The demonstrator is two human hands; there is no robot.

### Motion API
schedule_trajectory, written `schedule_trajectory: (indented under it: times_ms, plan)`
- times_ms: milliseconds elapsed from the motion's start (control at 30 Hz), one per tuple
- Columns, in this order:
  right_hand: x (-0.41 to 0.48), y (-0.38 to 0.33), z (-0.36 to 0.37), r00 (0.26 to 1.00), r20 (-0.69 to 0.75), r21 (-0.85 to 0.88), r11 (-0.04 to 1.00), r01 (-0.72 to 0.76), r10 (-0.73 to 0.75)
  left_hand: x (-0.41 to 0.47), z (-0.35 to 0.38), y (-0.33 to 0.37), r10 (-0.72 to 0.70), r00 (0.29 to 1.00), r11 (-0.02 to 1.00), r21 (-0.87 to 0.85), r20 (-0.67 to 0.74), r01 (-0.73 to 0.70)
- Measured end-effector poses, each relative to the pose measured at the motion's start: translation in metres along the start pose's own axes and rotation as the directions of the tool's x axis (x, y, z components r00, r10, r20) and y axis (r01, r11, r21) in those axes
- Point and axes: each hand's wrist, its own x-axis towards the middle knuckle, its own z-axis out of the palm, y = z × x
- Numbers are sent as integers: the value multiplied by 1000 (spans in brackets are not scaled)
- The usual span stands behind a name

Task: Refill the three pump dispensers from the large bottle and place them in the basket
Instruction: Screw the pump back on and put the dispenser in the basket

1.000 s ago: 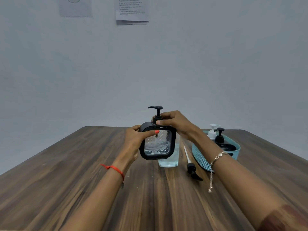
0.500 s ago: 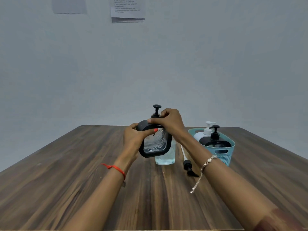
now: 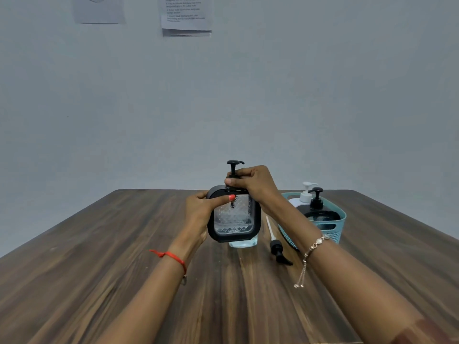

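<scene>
Both arms forward — left hand and right hand closed, raised

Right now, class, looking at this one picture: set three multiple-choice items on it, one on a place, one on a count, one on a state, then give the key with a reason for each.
1. Where does the loose black pump lie?
A. in the basket
B. on the table between the clear bottle and the basket
C. in the left hand

2. How many dispensers stand in the basket?
A. none
B. two
C. three

3. What is the state of the square dispenser?
A. lying on its side on the table
B. standing in the basket
C. held up in both hands

Key: B, the loose black pump rests on the table beside the basket. B, a white-pump dispenser and a black-pump dispenser stand inside. C, the left hand holds the square dispenser by its side while the right hand has its grip at the pump collar.
</scene>
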Motion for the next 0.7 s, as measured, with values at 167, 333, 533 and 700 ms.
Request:
schedule_trajectory:
  times_ms: [167, 333, 533, 700]
  plan:
    - [-7, -5, -6, 991, -121, -75, 996, 46, -55, -3, 15, -1, 43, 999, 999, 20, 11, -43]
    - [-8, -13, -46, 997, -7, -91, 993, 72, -73, -2, 42, 4, 146, 989, 983, 111, 16, -147]
    - [-4, -11, -108, 999, 49, -160, 987, 26, -19, 15, 84, 12, 183, 981, 976, 108, 59, -188]
    - [9, -15, -146, 1000, -6, -165, 986, 5, -6, 33, 124, 7, 198, 972, 972, 105, 127, -212]
